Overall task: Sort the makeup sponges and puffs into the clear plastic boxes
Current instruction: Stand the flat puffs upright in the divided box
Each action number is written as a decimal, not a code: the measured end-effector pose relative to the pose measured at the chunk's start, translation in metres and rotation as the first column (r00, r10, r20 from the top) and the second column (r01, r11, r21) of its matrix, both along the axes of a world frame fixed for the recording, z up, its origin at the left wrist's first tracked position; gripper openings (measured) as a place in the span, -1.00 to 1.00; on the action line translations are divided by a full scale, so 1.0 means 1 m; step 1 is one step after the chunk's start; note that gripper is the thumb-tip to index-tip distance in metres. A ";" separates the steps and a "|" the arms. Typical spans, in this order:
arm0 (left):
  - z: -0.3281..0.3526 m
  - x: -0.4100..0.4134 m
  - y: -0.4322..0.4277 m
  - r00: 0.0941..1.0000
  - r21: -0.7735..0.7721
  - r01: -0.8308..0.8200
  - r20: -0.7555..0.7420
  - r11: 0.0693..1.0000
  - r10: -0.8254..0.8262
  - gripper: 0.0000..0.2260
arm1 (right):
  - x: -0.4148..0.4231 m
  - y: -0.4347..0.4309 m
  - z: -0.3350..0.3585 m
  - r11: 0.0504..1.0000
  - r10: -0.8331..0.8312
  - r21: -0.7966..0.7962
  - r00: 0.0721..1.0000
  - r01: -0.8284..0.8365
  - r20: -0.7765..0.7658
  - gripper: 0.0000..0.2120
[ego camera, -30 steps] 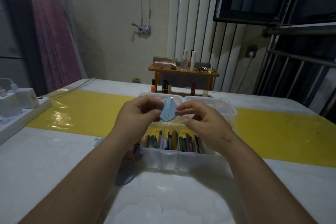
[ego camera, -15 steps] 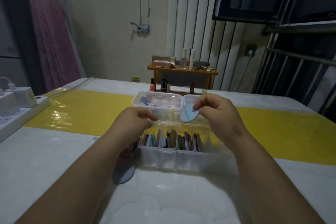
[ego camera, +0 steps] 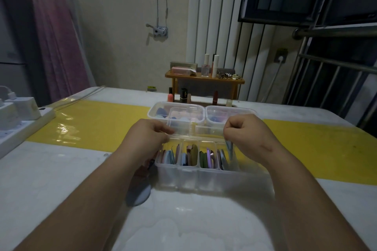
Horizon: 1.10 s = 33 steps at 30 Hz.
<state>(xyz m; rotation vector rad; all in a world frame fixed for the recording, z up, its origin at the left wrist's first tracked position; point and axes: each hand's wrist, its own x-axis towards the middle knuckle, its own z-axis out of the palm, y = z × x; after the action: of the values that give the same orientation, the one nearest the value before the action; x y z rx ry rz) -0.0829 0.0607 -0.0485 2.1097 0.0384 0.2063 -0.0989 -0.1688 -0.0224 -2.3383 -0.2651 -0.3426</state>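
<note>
a round blue puff (ego camera: 138,195) lies flat on the white table (ego camera: 51,179) at 7 o'clock of the divided clear box (ego camera: 204,177), partly under the left forearm. in the box's four compartments thin puffs (ego camera: 191,155) stand on edge. the right hand (ego camera: 246,134), at the box's 1 o'clock corner, pinches a light blue puff (ego camera: 230,150) that hangs edge-on in the rightmost compartment. the left hand (ego camera: 149,134) sits at 11 o'clock, fingers curled in; whether they hold anything cannot be told. beyond, at 12 o'clock, two clear tubs (ego camera: 177,104) side by side hold sponges (ego camera: 160,112), then lipsticks (ego camera: 215,97) and a wooden shelf (ego camera: 204,79).
</note>
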 end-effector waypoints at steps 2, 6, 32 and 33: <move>0.000 0.000 0.000 1.000 -0.008 -0.013 0.000 1.000 0.013 -0.82 | 0.000 0.001 -0.001 1.000 0.003 -0.012 1.000 -0.003 -0.029 -0.79; 0.002 -0.001 0.002 0.999 -0.010 -0.050 0.008 0.999 0.050 -0.82 | 0.001 0.002 -0.003 1.000 0.003 -0.027 0.996 -0.005 -0.091 -0.76; 0.003 0.000 0.006 0.999 -0.014 -0.043 -0.009 0.999 0.043 -0.80 | -0.008 0.012 0.002 0.977 -0.044 -0.213 0.981 0.003 -0.191 -0.88; 0.003 0.000 0.006 0.999 -0.012 -0.041 -0.007 0.999 0.041 -0.79 | -0.008 0.012 0.002 0.974 -0.059 -0.226 0.981 0.015 -0.187 -0.89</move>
<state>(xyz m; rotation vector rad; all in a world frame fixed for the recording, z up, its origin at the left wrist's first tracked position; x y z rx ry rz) -0.0831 0.0665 -0.0453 2.0984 0.0874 0.2229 -0.1066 -0.1567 -0.0205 -2.5803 -0.1729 -0.1053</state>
